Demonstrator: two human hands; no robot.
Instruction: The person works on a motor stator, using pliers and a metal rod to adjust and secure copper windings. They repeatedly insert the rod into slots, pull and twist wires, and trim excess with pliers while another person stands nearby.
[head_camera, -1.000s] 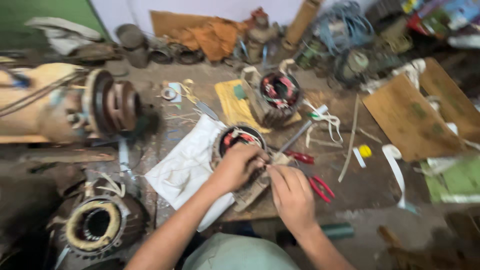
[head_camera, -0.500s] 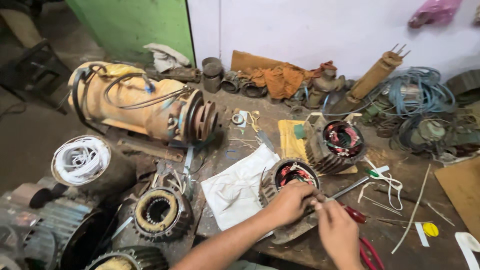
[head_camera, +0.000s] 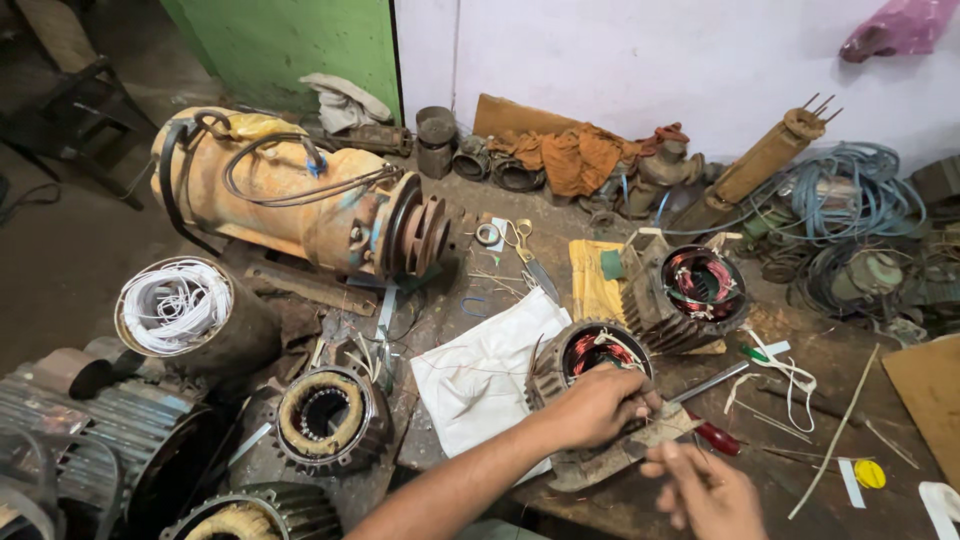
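Observation:
A small finned motor stator with red copper windings lies on the workbench in front of me. My left hand rests on its near rim, fingers curled around the housing edge and a worn grey piece below it. My right hand is just to the right and lower, fingers bent near that grey piece; whether it grips anything I cannot tell. A red-handled screwdriver lies between the hands and the bench edge. A second stator with copper windings stands behind.
A white cloth lies left of the stator. A big orange motor fills the back left. Several more stators sit lower left, with a can of white wire. Scissors, blue cable coils and a cardboard sheet are around.
The view has swung left and up, bringing the orange motor and the left-hand stators into view. Both hands have stayed at the small stator's near rim.

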